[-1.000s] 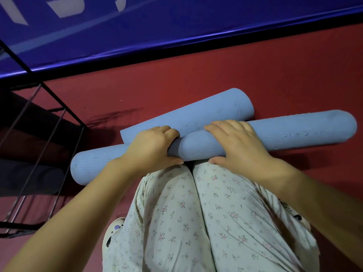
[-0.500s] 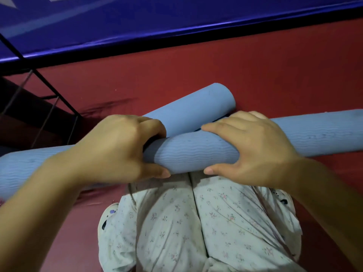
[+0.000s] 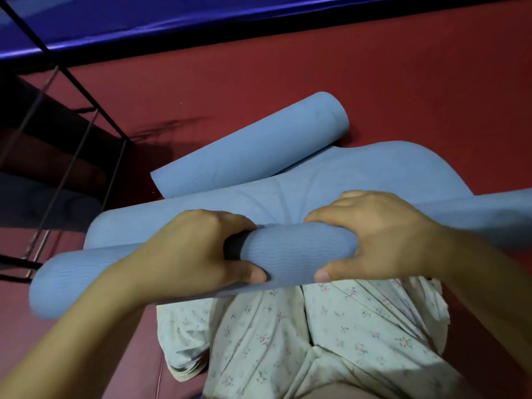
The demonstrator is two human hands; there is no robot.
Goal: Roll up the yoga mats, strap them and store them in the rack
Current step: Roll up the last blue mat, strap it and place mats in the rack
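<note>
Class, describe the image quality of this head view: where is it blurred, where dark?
Head view: dim overall; the rolled mat smears with motion blur at its left end; the rack sits in deep shadow; both hands, left hand and right hand, stay fairly sharp.

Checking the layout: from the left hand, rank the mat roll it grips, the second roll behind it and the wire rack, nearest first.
1. Gripped roll: in the left hand, across the lap.
2. Second roll: on the floor ahead, right.
3. Rack: far left.
</note>
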